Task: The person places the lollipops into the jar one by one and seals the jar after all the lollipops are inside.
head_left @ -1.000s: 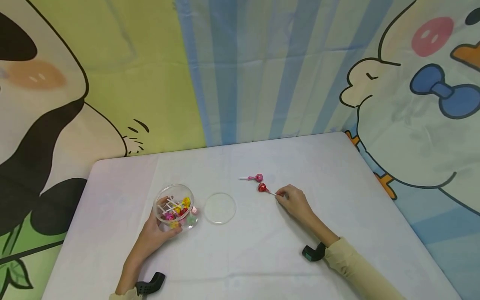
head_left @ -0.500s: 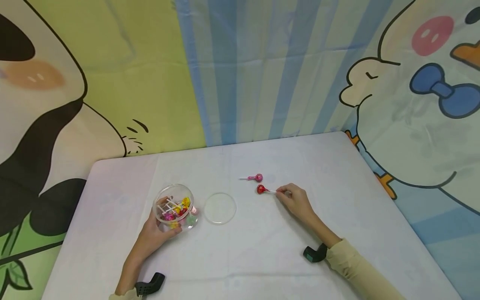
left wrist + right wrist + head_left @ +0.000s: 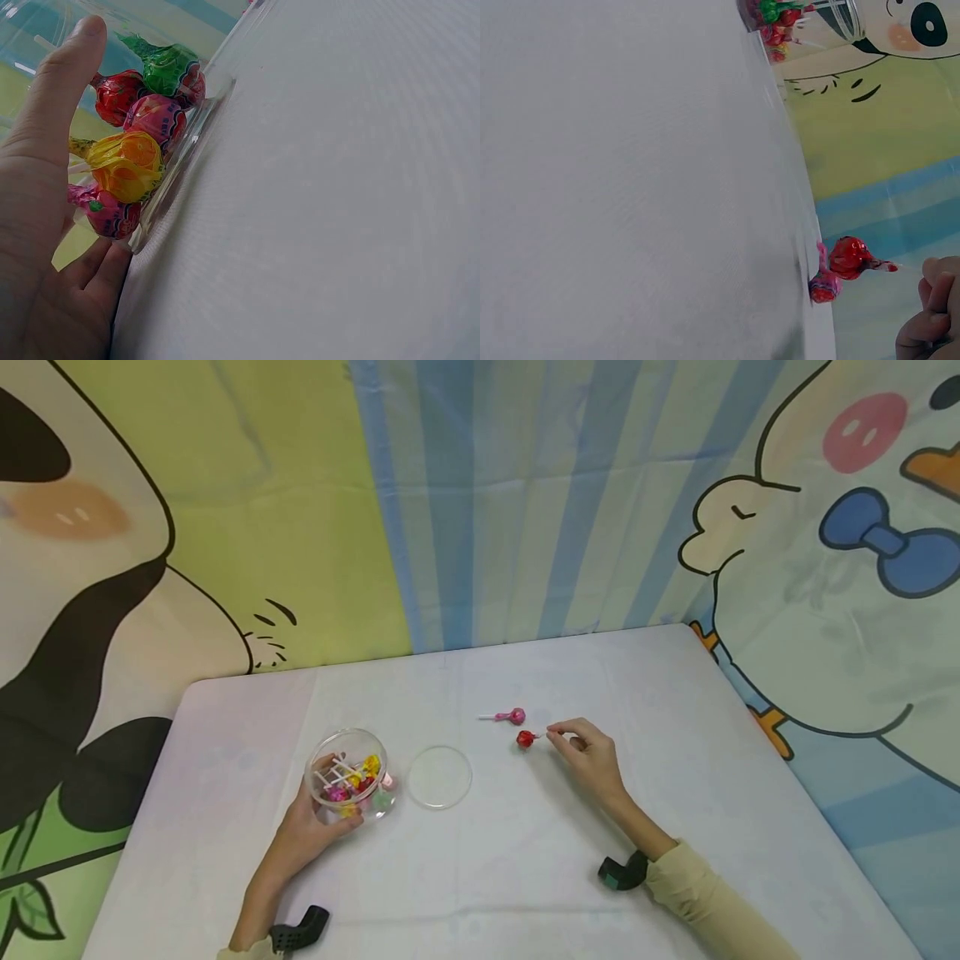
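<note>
My left hand (image 3: pixel 307 828) grips a clear round jar (image 3: pixel 358 739) on the left of the table, thumb on the near side. Inside lie several wrapped lollipops with white sticks; a yellow lollipop (image 3: pixel 126 169), a green one (image 3: pixel 170 69) and a red one (image 3: pixel 118 97) show through the wall. To the right, my right hand (image 3: pixel 592 762) pinches the stick end of a red lollipop (image 3: pixel 526 739), its round head pointing left. In the right wrist view that red lollipop (image 3: pixel 849 258) is raised off the table. A pink lollipop (image 3: pixel 517 716) lies just behind it, stick to the left.
A clear round lid (image 3: pixel 440 777) lies flat beside the jar, between both hands. The white table (image 3: pixel 465 868) ends at a back edge against a cartoon-printed cloth backdrop (image 3: pixel 517 510). Each wrist wears a black camera device, the right one (image 3: pixel 624 871) close over the table.
My right hand has lifted the red lollipop up off the table, its head first swinging slightly left, then back right. The left hand and jar have stayed still.
</note>
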Tool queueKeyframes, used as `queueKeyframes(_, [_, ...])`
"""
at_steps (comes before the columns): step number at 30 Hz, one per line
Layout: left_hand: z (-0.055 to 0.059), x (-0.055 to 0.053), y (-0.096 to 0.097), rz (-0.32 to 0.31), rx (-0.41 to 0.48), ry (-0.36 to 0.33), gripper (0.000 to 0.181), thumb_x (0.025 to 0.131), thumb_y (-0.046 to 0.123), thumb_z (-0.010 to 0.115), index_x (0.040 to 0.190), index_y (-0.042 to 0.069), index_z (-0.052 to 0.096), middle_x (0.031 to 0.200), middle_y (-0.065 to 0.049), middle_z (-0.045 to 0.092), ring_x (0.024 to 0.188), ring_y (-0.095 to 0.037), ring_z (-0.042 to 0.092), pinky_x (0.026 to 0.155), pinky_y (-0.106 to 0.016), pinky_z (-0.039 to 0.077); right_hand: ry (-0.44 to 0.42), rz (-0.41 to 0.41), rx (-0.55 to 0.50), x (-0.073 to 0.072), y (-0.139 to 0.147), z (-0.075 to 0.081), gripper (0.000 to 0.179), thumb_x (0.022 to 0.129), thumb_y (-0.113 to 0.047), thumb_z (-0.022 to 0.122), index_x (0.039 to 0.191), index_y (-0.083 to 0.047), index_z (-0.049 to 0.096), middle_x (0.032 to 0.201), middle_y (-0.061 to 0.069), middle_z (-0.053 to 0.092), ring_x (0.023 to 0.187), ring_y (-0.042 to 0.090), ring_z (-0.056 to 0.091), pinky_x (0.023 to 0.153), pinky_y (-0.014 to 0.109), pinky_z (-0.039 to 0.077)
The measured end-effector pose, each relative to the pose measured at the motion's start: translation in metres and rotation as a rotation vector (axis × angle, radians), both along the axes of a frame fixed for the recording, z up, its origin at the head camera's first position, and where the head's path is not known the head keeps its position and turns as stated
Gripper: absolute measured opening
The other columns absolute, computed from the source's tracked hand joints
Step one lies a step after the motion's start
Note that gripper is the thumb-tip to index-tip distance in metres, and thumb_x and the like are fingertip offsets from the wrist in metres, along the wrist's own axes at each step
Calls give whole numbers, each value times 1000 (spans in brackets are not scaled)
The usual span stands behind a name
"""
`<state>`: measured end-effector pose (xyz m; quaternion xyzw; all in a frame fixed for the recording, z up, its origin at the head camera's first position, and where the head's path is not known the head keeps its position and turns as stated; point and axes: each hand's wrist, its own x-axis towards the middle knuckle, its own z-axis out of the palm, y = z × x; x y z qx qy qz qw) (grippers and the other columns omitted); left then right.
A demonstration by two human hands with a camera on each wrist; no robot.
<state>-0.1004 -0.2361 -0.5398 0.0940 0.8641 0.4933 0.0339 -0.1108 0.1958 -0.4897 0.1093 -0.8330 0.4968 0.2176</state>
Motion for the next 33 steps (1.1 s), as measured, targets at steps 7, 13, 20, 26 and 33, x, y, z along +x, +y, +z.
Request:
queueKeyframes(7, [4,-3,0,3,-9,-20,105,73,26,85,153,27,17,155,-18,32,142,-45,31,106,-71,26,-13,89,-111,4,-22,37,15,87,5,65,101,6,71,92,20,64,45,7,36,41,19,33])
queueKeyframes(13, [3,-2,0,1,-12,-16,104,73,26,85,153,23,18,154,-20,33,140,-47,31,105,-71,27,-77,110,-204,6,-41,44,17,89,2,65,104,8,69,95,20,64,46,3,38,40,16,35])
queueKeyframes(20, [-2,1,0,15,-26,-6,107,72,26,86,153,25,17,153,-22,34,140,-47,32,104,-71,28,-103,156,-304,7,-58,43,19,88,2,65,105,11,67,96,14,64,46,4,36,39,15,31])
queueKeyframes(26, [-5,1,-2,27,-56,7,109,70,25,87,154,29,16,152,-18,37,138,-42,37,103,-65,33,-92,174,-338,1,-72,36,19,88,-3,67,106,2,71,97,11,64,46,4,37,39,16,33])
queueKeyframes(33, [-2,1,-1,15,-78,8,108,72,25,86,154,25,16,152,-18,37,138,-42,36,106,-60,34,-41,263,-384,-2,-101,52,17,89,2,64,105,6,69,94,11,65,44,4,39,39,16,35])
